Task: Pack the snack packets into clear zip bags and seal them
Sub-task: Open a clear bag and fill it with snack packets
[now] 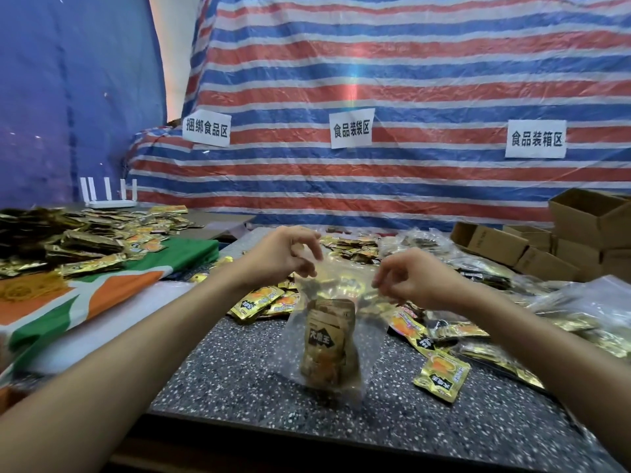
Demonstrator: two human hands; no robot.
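I have one clear plastic zip bag [345, 279] up off the dark speckled stone tabletop [239, 370], held by its top edge between both hands. The fingers [309, 264] of my left hand [283, 257] are curled in and pinch the left end of the mouth. My right hand [413, 278] pinches the right end in the same way, and neither hand holds anything else.

The bag hangs straight down in front of me, its lower end close to the tabletop; whether it touches I cannot tell. It is loaded: a small stack of brown-and-gold foil snack packets [327, 343] stands upright in its lower half, with black lettering showing through the film. The upper half is slack, wrinkled and see-through.

I judge this bag filled and the seal to be the step in hand; I cannot tell whether the zip strip is pressed closed.

Much is left. Loose gold packets [442, 375] lie scattered on the tabletop on both sides of the bag, and a big heap [85, 244] sits on the green, orange and white cloth [112, 295] to my left. To my right lie crumpled clear bags [580, 312] that seem already packed, just in front of the brown cardboard boxes [512, 247].
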